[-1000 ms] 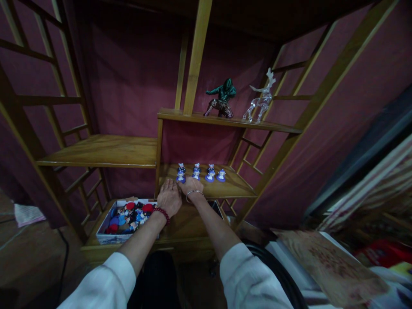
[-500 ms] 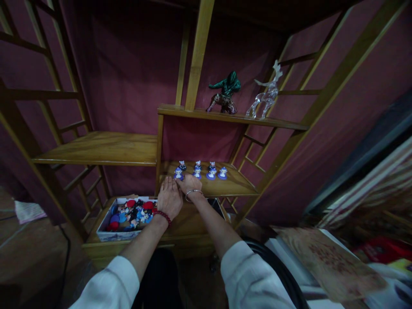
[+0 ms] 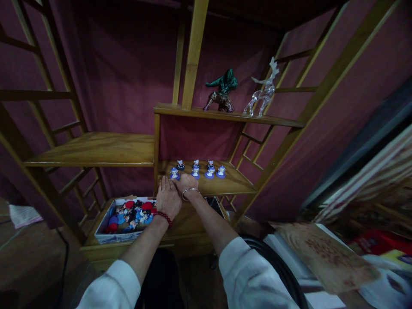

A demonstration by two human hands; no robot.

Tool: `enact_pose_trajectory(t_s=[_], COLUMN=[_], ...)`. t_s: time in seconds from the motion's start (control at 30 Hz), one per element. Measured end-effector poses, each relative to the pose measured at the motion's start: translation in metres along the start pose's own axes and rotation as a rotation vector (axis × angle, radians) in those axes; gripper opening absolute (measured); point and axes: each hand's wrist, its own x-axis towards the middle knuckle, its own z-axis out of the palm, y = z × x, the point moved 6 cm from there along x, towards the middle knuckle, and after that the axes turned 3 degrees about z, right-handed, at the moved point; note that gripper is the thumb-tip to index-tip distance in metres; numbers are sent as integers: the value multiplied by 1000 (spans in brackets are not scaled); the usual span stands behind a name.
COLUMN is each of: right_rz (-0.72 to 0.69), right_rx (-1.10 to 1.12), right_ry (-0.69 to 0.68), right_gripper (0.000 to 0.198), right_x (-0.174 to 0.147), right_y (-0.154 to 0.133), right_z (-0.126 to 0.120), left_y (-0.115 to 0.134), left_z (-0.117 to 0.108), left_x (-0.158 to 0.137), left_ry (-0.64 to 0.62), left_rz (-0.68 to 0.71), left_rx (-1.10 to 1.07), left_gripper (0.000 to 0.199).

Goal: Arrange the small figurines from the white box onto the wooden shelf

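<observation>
My left hand (image 3: 168, 198), with a red bead bracelet at the wrist, lies palm down at the shelf's front edge, fingers stretched forward. My right hand (image 3: 188, 183), wearing a silver bangle, is closed beside it. Its curled fingers and thumb point left, and what they hold, if anything, is hidden. Just beyond both hands stands a small purple-and-white figurine (image 3: 174, 173), its base close to the fingertips; I cannot tell whether they touch. To its right, similar purple figurines (image 3: 210, 172) form a front row. Behind them stand three dark figurines with white heads (image 3: 196, 164).
An open box (image 3: 120, 236) of mixed small figurines sits below left. On the shelf above stand a green-and-brown figure (image 3: 222, 91) and a clear deer (image 3: 263, 92). Wooden uprights (image 3: 156, 146) frame the shelf (image 3: 225, 185). Flat boards (image 3: 325, 257) lie at the lower right.
The leftmost purple figurine has shifted slightly left, away from its row. Both hands remain close together by it, and the whole view has moved a little.
</observation>
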Motion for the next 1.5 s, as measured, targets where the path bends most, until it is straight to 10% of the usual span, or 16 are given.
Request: enact_pose_trajectory(t_s=[0.5,0.9,1.5], right_rz=[-116,70,212], right_rx=[95,373,93], right_ry=[34,393,131], right_gripper=[34,31,48], right_x=[-8,-13,6], right_y=[3,77,66], right_z=[-8,-16,-19], left_y=[-1,1,3], left_z=[3,-1,-3], left_x=[0,-4,-2], left_ry=[34,130,94], left_rz=[38,67,85], left_rx=[-5,-30,1], left_gripper=[47,44,43])
